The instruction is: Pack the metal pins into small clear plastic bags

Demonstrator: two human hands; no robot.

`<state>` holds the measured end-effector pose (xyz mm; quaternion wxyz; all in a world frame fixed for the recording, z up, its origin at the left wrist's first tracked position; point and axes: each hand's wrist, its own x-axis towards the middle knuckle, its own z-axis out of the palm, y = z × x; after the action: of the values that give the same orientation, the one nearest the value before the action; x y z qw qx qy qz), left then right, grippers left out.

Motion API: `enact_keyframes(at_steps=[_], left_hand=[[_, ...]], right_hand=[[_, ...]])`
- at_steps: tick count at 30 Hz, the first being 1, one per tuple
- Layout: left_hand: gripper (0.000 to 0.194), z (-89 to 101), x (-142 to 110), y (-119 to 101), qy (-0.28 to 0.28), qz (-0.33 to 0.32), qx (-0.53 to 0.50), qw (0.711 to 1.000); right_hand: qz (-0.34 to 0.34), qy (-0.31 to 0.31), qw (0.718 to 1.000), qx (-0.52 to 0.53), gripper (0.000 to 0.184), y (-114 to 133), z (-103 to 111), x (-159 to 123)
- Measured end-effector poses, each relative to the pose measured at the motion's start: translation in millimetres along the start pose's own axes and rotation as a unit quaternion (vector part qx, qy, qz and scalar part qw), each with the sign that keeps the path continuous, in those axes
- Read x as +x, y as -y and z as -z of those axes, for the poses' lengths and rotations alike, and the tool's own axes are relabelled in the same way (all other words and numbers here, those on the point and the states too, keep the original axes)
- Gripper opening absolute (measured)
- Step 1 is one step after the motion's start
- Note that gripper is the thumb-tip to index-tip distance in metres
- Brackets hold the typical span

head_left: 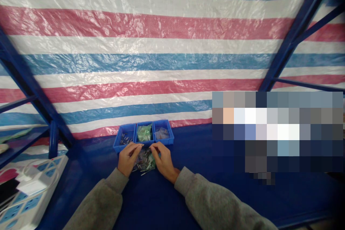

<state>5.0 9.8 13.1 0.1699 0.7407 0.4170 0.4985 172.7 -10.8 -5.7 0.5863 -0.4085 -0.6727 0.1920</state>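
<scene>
My left hand (128,159) and my right hand (164,161) face each other over the blue table (159,208). Each has its thumb and forefinger pinched together, with a small gap between the two hands. Whatever the fingertips hold is too small to make out. Below and between them lies a pile of small slim dark and silvery parts (145,163), with some clear and greenish plastic among them. Just beyond my hands stand three blue bins (116,147) side by side. Slim metallic parts (125,139) lie in the left one, green plastic packets (145,133) in the middle, clear plastic bags (162,133) in the right.
At the left edge lies a white power strip (37,201) with a white plug and cable (33,183). Blue metal posts (27,75) rise on both sides. A striped tarpaulin (151,61) hangs behind the table. A blurred-out patch hides the right side.
</scene>
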Motion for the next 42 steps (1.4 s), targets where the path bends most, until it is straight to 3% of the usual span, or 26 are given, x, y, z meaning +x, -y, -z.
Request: enact_keyframes(at_steps=[6, 17, 42], left_hand=[[0.021, -0.1, 0, 1, 0.022, -0.010, 0.019, 1.000], [0.025, -3.5, -4, -5, 0.013, 0.090, -0.037, 0.995], [0.023, -2.3, -4, -10, 0.021, 0.083, -0.046, 0.995]], right_hand=[[0.001, -0.002, 1.000, 0.001, 0.019, 0, 0, 0], [0.013, 0.002, 1.000, 0.013, 0.018, 0, 0, 0], [0.049, 0.062, 0.997, 0.006, 0.015, 4, 0, 1]])
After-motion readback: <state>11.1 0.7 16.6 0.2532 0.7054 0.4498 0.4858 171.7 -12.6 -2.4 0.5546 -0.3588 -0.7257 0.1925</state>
